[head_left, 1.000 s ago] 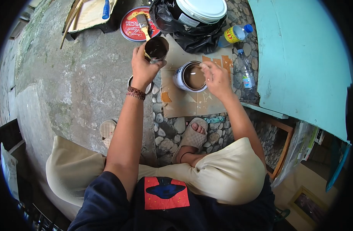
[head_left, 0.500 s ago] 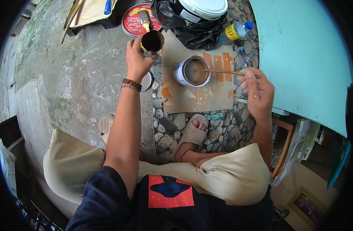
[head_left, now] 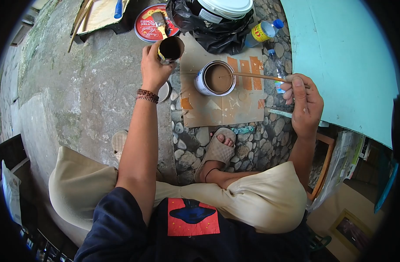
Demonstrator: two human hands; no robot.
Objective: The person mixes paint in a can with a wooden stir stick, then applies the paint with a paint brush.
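My left hand [head_left: 154, 70] is wrapped round a small can [head_left: 171, 49] with a dark inside, its mouth facing me. Between the thumb and fingers of my right hand [head_left: 304, 98] is a thin wooden stick [head_left: 261, 76], pointing left. The stick's far end reaches over the mouth of a paint can [head_left: 201, 84], which holds brown paint [head_left: 218, 79]. That can stands on a flattened piece of cardboard [head_left: 208, 114] marked with orange-brown patches.
A paintbrush [head_left: 160, 26] lies on a red cookie tin lid [head_left: 143, 28]. Behind the paint can are a white-lidded bucket [head_left: 228, 6] in a black plastic bag [head_left: 217, 37] and plastic bottles [head_left: 260, 34]. A roller tray [head_left: 102, 17] sits far left; a turquoise panel [head_left: 339, 65] borders the right.
My right hand has moved right and slightly down, drawing the stick the same way so less of it overlaps the paint can. My left hand still holds the small can.
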